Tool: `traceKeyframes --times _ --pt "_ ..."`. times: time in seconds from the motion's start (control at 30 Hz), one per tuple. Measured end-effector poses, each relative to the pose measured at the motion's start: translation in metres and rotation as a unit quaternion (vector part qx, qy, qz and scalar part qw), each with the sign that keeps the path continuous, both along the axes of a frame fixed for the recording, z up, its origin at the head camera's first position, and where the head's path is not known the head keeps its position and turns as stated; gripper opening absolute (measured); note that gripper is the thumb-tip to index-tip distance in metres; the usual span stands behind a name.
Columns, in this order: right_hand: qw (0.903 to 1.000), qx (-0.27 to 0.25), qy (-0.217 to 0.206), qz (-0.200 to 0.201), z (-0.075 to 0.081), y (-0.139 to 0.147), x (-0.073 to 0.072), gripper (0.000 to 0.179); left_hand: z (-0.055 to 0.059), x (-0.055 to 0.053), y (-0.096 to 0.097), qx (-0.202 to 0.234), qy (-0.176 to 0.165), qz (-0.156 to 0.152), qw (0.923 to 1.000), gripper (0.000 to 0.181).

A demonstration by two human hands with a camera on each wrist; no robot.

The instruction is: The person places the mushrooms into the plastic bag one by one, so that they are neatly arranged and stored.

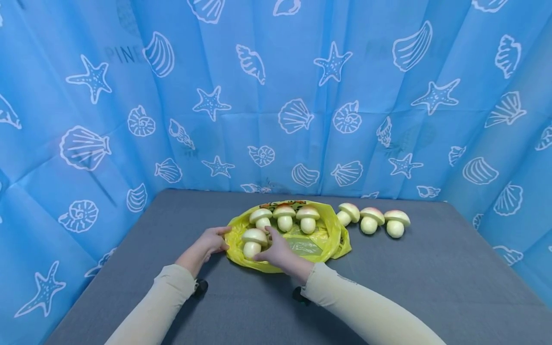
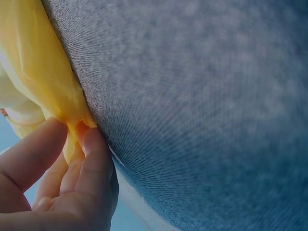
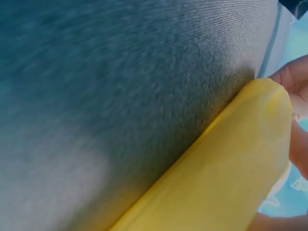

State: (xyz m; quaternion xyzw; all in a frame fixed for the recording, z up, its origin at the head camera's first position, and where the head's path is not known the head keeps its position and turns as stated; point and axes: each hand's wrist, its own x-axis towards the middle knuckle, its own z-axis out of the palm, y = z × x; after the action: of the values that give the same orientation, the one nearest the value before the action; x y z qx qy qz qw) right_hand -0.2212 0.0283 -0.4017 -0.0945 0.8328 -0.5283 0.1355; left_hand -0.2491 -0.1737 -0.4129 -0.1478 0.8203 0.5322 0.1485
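Note:
A yellow plastic bag (image 1: 336,235) lies spread on the table with its mouth open upward. My left hand (image 1: 213,242) pinches the bag's left edge between thumb and fingers, and the left wrist view shows the gathered yellow plastic (image 2: 72,120) there. Inside the bag's left front, my right hand (image 1: 282,251) holds a toy mushroom (image 1: 253,237) with a pale cap and stem, thumb and fingers around its right side. Behind it in the bag stand three similar mushrooms (image 1: 284,218) in a row. The right wrist view shows mostly the bag's outer wall (image 3: 221,163).
Three more mushrooms (image 1: 369,221) stand in a row on the grey table (image 1: 409,287), just right of the bag. A blue curtain (image 1: 276,96) with white shells and starfish hangs behind and along both sides of the table.

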Motion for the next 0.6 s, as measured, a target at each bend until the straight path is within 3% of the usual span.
traceKeyframes --times 0.23,0.6 --pt "0.9997 0.018 -0.004 -0.013 0.013 0.021 0.006 0.079 -0.002 -0.001 0.001 0.007 0.013 -0.002 0.9999 0.064" --pt "0.9964 0.052 0.044 -0.051 0.026 0.064 0.003 0.075 0.0 -0.001 -0.002 -0.002 0.017 -0.014 0.9998 0.063"
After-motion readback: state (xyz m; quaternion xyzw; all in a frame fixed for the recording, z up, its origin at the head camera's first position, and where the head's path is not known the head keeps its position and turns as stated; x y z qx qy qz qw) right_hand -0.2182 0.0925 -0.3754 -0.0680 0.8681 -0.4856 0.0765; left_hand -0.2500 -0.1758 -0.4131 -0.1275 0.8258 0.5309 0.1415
